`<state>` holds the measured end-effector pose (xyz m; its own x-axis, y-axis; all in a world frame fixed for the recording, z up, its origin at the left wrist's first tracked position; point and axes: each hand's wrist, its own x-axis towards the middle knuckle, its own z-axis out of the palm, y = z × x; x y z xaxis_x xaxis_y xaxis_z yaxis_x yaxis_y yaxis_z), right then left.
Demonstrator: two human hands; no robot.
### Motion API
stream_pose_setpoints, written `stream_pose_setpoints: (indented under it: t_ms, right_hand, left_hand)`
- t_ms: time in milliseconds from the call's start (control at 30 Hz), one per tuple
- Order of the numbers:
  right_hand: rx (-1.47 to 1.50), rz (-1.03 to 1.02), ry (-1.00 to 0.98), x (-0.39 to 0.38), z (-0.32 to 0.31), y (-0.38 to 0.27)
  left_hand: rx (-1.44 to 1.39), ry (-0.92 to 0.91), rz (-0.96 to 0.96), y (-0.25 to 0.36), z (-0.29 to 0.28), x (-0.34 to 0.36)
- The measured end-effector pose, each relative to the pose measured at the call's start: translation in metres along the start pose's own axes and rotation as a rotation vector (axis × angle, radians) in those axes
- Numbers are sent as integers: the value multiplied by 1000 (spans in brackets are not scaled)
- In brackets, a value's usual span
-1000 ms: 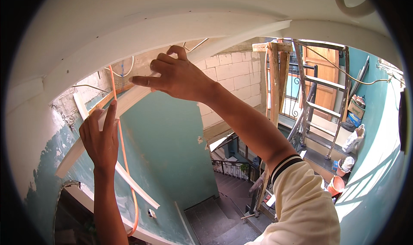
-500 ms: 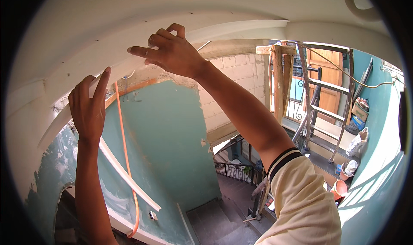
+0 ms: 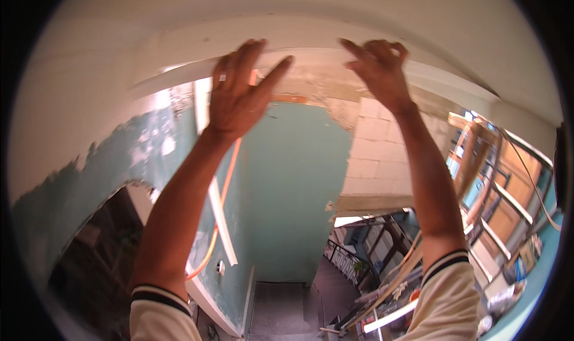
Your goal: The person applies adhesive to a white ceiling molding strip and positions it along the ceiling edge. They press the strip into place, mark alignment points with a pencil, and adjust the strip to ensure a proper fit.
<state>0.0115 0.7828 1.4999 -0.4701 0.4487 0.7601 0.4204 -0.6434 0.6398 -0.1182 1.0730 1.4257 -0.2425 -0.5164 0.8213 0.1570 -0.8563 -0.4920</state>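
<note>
A long pale trim strip (image 3: pixel 179 75) runs along the edge where the ceiling meets the wall. Both my arms reach up to it. My left hand (image 3: pixel 242 93) lies against the strip, fingers stretched and thumb spread to the right; a small light patch shows on one finger. Further right, my right hand (image 3: pixel 382 72) touches the same edge, its fingers apart and some of them bent. Neither hand wraps round the strip. Motion blurs the fingertips, so how firmly they press is hard to tell.
Below is a teal wall (image 3: pixel 293 191) beside light blockwork (image 3: pixel 382 143). An orange hose (image 3: pixel 230 167) hangs at the left near a leaning white strip (image 3: pixel 221 224). A ladder (image 3: pixel 493 239) and wooden posts (image 3: pixel 472 155) stand right. Stairs with a railing (image 3: pixel 347 260) drop away below.
The view has swung to the left and tilted. My left hand has spread its fingers on the strip, and my hands are further apart along it.
</note>
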Motion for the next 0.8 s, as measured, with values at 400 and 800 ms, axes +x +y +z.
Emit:
stream_pose_setpoints:
  t_ms: [400, 800]
  right_hand:
    - [-48, 27, -61, 22, 33, 25]
    - [-466, 96, -58, 6, 42, 31]
  left_hand:
    - [-643, 505, -1383, -67, 51, 10]
    - [-675, 316, -1517, -101, 72, 33]
